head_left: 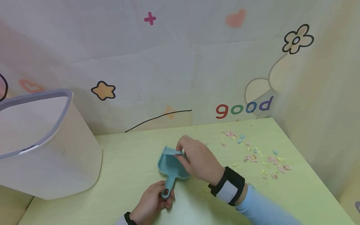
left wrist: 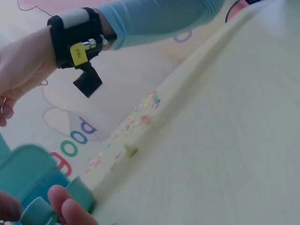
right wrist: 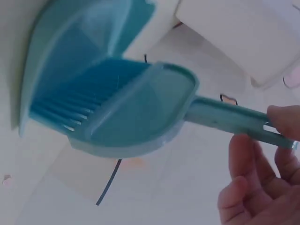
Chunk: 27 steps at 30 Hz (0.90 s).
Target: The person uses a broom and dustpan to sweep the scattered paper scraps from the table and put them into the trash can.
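Note:
My left hand [head_left: 152,201] grips the handle of a small teal dustpan [head_left: 172,165], low over the table. The dustpan's pan points away from me, and it shows at the lower left in the left wrist view. With thumb and fingertips, my right hand [head_left: 200,160] pinches the handle of a matching teal hand brush [right wrist: 145,110]. Its blue bristles [right wrist: 89,101] lie against the inside of the pan, as the right wrist view shows. From the head view, only a narrow strip of the brush appears past my fingers.
Pink, yellow and blue paper scraps [head_left: 251,158] are scattered over the right side of the pale green table [head_left: 126,175]. A large white bin [head_left: 56,162] with a grey-purple rim stands at the left. Behind the table hangs a printed cloth [head_left: 174,62].

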### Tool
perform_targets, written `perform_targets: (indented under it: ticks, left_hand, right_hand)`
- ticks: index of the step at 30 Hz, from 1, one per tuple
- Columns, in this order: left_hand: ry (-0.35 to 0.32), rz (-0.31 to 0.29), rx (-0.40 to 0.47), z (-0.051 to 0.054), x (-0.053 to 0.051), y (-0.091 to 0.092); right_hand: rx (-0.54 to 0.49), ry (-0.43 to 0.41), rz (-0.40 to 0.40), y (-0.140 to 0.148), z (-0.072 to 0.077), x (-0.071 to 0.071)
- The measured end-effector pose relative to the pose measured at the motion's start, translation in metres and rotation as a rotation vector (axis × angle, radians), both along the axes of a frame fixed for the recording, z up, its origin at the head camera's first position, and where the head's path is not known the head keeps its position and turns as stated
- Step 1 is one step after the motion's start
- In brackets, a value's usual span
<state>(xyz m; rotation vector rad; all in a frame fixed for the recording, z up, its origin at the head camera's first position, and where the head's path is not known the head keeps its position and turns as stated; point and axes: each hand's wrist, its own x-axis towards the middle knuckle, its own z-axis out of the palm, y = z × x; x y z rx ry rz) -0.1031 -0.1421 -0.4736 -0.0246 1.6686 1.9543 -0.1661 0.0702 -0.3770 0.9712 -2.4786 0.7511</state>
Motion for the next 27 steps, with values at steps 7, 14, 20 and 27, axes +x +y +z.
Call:
perform_targets:
  ticks: [7,14,20,27]
  left_hand:
    - [0.066,-0.046,-0.159,0.005,-0.010,-0.008]
    - [0.227,-0.097,-0.434,0.009,-0.019,-0.001]
    - [0.447,-0.085,-0.704,0.008,-0.025,0.006]
    - [0.687,0.004,-0.994,0.007,-0.031,-0.002]
  right_hand:
    - [-0.171,-0.247,0.026,0.013,0.011,-0.037]
    - [-0.245,-0.337,-0.022,0.016,-0.014,-0.049]
    - [-0.223,-0.345,-0.023,0.014,-0.020,-0.045]
    - [-0.293,-0.310,-0.045,0.035,-0.011,-0.028]
